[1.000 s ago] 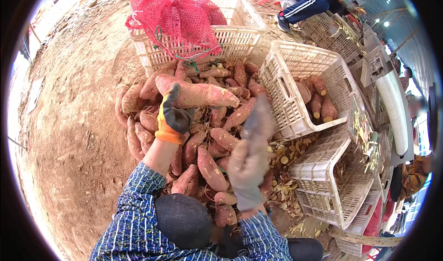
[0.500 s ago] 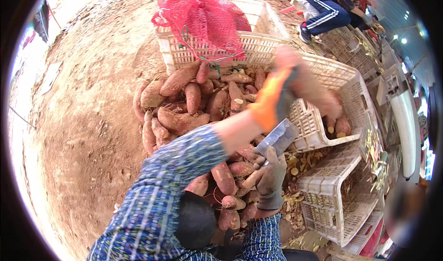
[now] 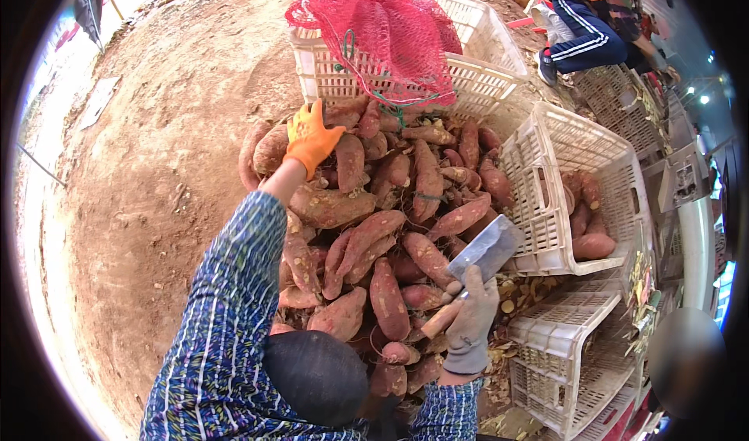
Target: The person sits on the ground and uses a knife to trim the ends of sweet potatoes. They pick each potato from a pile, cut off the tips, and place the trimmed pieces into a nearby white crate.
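Note:
My left hand (image 3: 312,138), in an orange glove, reaches over the far left of a pile of reddish sweet potatoes (image 3: 388,301). Its thumb is spread from the fingers, and it touches the sweet potatoes there without a visible grip. In a grey glove, my right hand (image 3: 473,324) is closed round the wooden handle of a cleaver (image 3: 488,247). The broad blade tilts up to the right above the pile's right side. Beside it, a white plastic crate (image 3: 555,221) lies on its side with several sweet potatoes (image 3: 593,246) inside.
Behind the pile stands another white crate (image 3: 488,43), draped with a red mesh bag (image 3: 382,35). More crates (image 3: 577,347) and scattered trimmings (image 3: 647,285) lie at right. Another person (image 3: 585,39) sits at the far right. Bare dirt ground (image 3: 156,207) spreads left.
My left hand has let go of a sweet potato by the side-lying crate and swung left to the pile's far left. My right hand keeps the cleaver near the same place.

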### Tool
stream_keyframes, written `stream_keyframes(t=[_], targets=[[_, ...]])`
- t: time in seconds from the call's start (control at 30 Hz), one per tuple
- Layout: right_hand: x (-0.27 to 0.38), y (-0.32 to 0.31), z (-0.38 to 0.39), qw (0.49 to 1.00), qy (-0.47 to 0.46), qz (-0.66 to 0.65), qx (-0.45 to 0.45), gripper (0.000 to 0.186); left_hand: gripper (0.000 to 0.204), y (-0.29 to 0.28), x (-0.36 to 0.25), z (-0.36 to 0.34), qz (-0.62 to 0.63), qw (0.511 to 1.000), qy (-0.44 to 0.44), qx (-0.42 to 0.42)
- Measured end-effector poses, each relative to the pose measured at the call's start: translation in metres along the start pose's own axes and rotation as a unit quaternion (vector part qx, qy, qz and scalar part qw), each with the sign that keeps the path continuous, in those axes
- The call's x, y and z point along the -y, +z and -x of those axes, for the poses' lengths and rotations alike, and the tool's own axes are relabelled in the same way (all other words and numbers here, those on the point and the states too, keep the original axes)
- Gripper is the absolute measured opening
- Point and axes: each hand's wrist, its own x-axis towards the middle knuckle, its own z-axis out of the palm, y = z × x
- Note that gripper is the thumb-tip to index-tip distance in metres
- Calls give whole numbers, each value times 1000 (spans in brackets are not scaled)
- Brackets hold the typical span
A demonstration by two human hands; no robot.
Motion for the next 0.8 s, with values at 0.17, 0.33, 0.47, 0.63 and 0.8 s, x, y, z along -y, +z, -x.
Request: stream_keyframes(t=[0.17, 0.33, 0.47, 0.63, 0.8], targets=[[-6, 15, 9, 998, 32, 44, 23, 22, 87, -8, 3, -45, 0, 972, 4, 234], [-7, 26, 10, 990, -6, 128, 58, 20, 79, -61, -12, -7, 96, 958, 83, 258], [1, 43, 10, 918, -264, 293, 44, 22, 91, -105, -7, 46, 176, 916, 161, 324], [2, 68, -5, 799, -422, 420, 79, 24, 96, -142, -23, 89, 174, 890, 281, 314], [-38, 21, -52, 920, -79, 297, 243, 34, 93, -171, -75, 95, 219, 834, 428, 270]])
